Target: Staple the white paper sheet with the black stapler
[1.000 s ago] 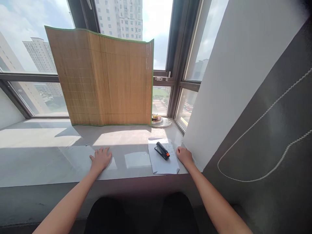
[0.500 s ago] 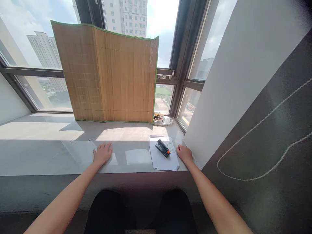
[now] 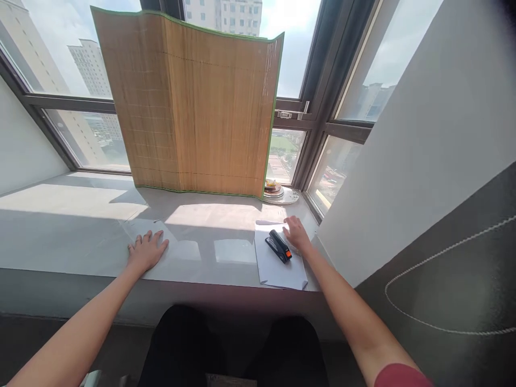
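Note:
A black stapler with an orange tip lies slantwise on white paper sheets near the sill's front edge. Over the paper's upper right side is my right hand, thumb and fingers parted and slightly bent. It is close to the stapler but apart from it, and nothing shows in its grasp. Far to the left, my left hand rests flat on the white windowsill with its fingers spread. That hand is empty.
A bamboo mat with green edging stands against the window at the back. Stacked plates sit by its lower right corner. A white wall closes off the right side, and a looped cord hangs beyond it.
My right hand has moved from beside the paper onto its upper right part, and its closed fingers have opened. My left hand has shifted left along the sill. The view has tilted slightly.

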The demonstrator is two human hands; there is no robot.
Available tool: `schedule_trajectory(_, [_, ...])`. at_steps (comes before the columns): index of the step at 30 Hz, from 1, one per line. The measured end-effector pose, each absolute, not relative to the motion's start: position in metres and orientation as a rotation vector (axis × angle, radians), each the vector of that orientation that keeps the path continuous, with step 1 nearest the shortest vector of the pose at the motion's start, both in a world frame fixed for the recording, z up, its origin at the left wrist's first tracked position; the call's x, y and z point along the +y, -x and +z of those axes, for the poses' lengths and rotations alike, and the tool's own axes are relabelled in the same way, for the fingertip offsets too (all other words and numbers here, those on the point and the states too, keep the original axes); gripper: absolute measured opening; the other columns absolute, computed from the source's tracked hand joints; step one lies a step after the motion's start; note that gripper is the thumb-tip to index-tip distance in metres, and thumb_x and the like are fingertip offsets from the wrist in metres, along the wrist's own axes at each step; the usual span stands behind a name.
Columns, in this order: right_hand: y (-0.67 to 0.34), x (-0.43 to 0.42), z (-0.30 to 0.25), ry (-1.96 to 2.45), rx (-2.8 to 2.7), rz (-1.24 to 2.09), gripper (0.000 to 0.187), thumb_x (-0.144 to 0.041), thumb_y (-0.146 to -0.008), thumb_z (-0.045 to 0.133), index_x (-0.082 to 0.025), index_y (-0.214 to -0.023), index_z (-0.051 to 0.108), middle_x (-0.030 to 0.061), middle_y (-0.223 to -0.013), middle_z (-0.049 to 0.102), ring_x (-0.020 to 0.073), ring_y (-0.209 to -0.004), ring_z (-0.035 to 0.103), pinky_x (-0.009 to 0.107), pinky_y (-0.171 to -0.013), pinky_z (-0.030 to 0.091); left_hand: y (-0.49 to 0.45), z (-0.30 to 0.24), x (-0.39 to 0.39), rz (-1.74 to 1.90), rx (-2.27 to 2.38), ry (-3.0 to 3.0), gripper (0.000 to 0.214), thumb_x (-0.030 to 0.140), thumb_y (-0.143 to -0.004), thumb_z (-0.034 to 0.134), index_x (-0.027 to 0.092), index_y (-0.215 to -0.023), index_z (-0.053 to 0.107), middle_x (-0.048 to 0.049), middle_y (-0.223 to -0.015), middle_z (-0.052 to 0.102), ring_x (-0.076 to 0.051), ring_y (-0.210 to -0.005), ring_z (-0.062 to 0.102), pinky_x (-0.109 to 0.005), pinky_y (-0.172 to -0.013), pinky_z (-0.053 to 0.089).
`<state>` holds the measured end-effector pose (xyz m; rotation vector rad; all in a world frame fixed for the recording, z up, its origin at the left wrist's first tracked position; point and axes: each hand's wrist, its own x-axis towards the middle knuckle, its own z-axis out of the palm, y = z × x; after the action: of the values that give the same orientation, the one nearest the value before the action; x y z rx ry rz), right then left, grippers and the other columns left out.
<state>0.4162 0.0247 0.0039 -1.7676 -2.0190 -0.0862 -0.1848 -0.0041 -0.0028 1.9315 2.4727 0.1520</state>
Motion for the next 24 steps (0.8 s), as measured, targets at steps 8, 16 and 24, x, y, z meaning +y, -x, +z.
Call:
schedule_trajectory(8, [-0.392,0.082,-0.026,1.928,-2.069,0.02,0.071,-0.039,-0.102,0.048,-0.008,-0.164,0.037,0.0205,-0.175,0.027,0.0335,-0.163,0.022,0.053,-0.129,0.026,0.182,-0.001,-0.009,0.199,2.497,-1.882,0.07,0.06,-0.104,0.03,0.028,-0.165,0.039,-0.0142,-0.175,0.03,-0.045,-0.159,0.024,-0.07,-0.123,0.023])
schedule_trajectory(16, [-0.362,0.109,-0.029,1.964,-2.04,0.237,0.066,-0.038,-0.105,0.038,-0.01,-0.164,0.041,0.0205,-0.174,0.026,0.0346,-0.164,0.024,0.062,-0.129,0.02,0.182,0.001,-0.011,0.179,2.452,-1.882,0.071,0.061,-0.104,0.028,0.028,-0.165,0.038,-0.0138,-0.176,0.027,-0.046,-0.161,0.02,-0.072,-0.123,0.021])
schedule_trajectory(24, [-0.212,0.118,-0.025,1.76,-2.087,0.287,0.067,-0.036,-0.105,0.041,-0.008,-0.165,0.038,0.0218,-0.174,0.024,0.0337,-0.164,0.021,0.061,-0.13,0.009,0.182,0.002,-0.011,0.207,2.425,-1.844,0.067,0.058,-0.105,0.029,0.028,-0.165,0.039,-0.0135,-0.176,0.026,-0.043,-0.162,0.017,-0.071,-0.125,0.016])
